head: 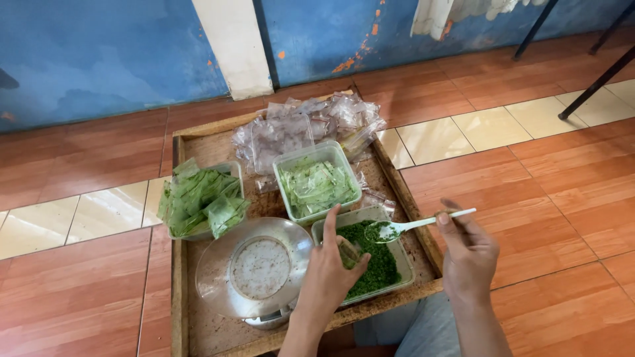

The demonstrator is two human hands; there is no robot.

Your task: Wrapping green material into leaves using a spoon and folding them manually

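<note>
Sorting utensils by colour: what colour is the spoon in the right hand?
White, the spoon in the head view.

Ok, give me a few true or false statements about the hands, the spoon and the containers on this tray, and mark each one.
1. The right hand holds a white spoon. True.
2. The spoon's bowl is empty. False: it carries green bits.
3. The left hand holds a small bag over the tub of chopped greens. True.
4. The metal scale pan is heaped with greens. False: it holds none.
5. The clear empty bags lie at the tray's near edge. False: they lie at its far end.
</note>
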